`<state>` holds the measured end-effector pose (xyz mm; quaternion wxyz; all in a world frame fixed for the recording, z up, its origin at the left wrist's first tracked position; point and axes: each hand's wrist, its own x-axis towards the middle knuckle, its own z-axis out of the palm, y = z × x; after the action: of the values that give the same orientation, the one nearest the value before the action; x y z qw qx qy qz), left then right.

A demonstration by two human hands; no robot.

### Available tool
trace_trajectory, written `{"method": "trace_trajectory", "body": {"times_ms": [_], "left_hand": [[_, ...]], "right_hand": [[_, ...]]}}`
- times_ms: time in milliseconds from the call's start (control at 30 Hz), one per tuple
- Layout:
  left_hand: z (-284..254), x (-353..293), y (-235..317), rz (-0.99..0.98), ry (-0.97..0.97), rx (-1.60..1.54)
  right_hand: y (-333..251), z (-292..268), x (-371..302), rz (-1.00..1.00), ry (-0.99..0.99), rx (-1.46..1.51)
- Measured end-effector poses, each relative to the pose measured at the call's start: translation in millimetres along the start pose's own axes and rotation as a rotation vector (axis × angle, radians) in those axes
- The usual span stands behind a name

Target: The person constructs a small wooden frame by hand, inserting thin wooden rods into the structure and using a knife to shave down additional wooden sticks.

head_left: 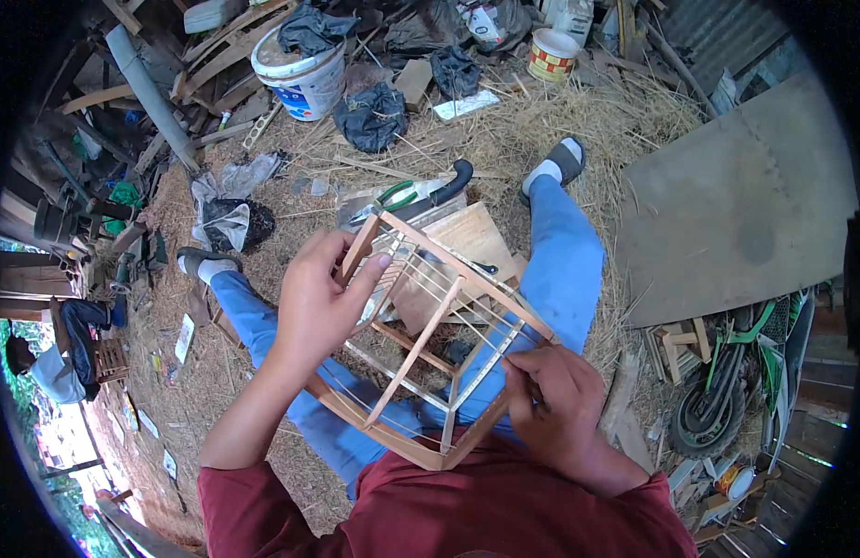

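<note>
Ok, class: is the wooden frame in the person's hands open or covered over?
Open, at least on the visible side: blue trousers and wooden boards show through the wooden frame between its bars.

Here's the frame (416, 352) between the left hand (317, 302) and the right hand (560, 395), over the legs (565, 251), with pliers (402, 201) on the boards (476, 232) just beyond it! Farther out, the bucket (304, 86) sits left of the tub (552, 63), and over to the right there's a panel (737, 205) with a motorbike (714, 400) on its near side; away to the far left, another person (63, 374).
</note>
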<state>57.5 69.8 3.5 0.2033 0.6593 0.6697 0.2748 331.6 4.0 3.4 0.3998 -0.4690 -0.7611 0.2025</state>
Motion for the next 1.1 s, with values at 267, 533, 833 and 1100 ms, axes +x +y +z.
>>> {"method": "trace_trajectory", "body": {"times_ms": [267,533,833,1100], "left_hand": [[-3.9,0.0,5.5,0.032,0.002,0.056],[-5.1,1.9,7.0,0.012,-0.034,0.076],[7.4,-6.1,1.6,0.011,0.100,-0.124],[-3.1,-3.4,-8.1,0.048,0.031,-0.128]], "right_hand": [[1.7,1.1,-1.7,0.034,-0.041,-0.024],[0.9,-2.9,3.8,0.039,-0.042,-0.006],[3.2,-16.5,29.5,-0.063,-0.249,-0.232],[-9.6,-2.7,36.5,-0.089,-0.306,-0.286]]}}
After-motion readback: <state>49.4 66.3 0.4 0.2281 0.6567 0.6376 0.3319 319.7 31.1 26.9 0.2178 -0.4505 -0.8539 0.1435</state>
